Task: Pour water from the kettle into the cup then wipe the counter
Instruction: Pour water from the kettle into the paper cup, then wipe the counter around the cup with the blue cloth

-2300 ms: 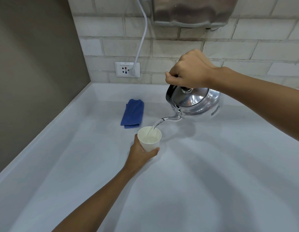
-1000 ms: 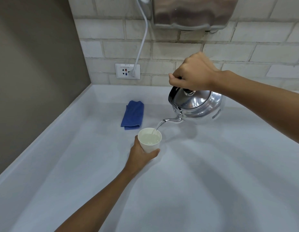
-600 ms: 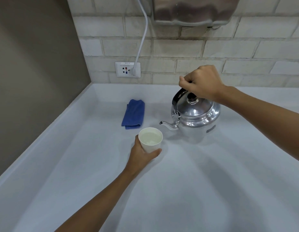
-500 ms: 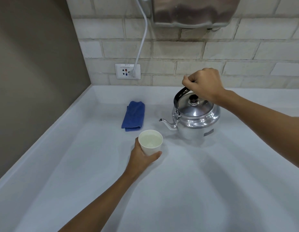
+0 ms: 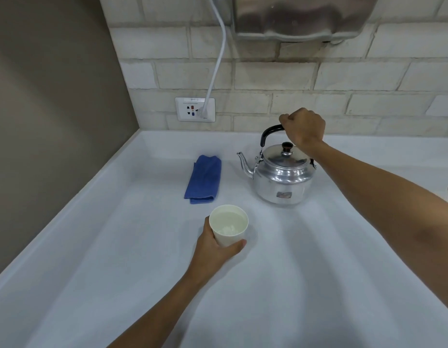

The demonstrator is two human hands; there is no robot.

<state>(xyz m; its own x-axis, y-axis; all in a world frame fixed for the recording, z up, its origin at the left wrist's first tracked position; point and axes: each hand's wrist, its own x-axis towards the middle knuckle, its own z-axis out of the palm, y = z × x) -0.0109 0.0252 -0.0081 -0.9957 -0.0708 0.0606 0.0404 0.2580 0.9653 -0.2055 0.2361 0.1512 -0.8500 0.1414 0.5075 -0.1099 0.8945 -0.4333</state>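
While upright, kettle (image 5: 283, 182) spout leftward

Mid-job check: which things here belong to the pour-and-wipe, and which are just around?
Job:
kettle, upright, right hand on its handle
cup with water, in left hand
blue cloth, folded
counter

Around:
wall socket with white cable
metal unit on the wall

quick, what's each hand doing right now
Left hand: closed around the paper cup on the counter.
Right hand: closed on the kettle handle.
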